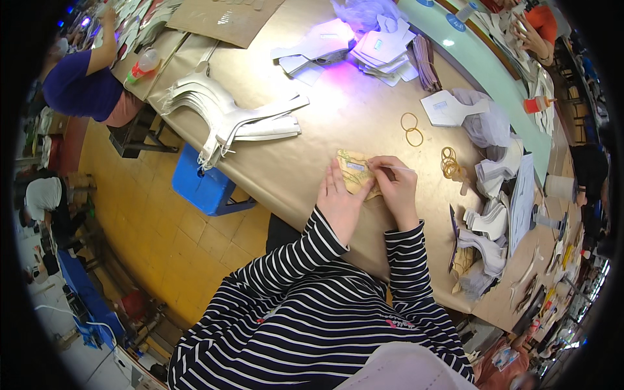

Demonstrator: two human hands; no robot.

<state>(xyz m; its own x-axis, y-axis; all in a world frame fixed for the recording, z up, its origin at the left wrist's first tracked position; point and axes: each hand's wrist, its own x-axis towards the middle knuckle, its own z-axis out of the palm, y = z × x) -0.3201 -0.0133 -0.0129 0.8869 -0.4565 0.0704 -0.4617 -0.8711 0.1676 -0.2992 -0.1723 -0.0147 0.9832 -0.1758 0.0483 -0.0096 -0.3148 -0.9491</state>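
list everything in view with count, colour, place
worktable: one, tan, centre
patterned piece: one, yellow, near side
loose rings: two, golden, right of centre
ring bunch: several, golden, further right
curved pieces: several, white, left side
angular pieces: several, whitish, far side
mixed scraps: several, mostly white, right edge
plastic stool: one, blue, left
other people: several, varied clothes, edges
sleeves: two, striped black-white, lower centre
left hand: one, bare, on patterned piece
right hand: one, bare, at piece's edge

Free room runs forward across the bench (344, 117) between a curved white stack (237, 117) and two yellow rings (412, 129), until a pale pile (383, 52) blocks it.
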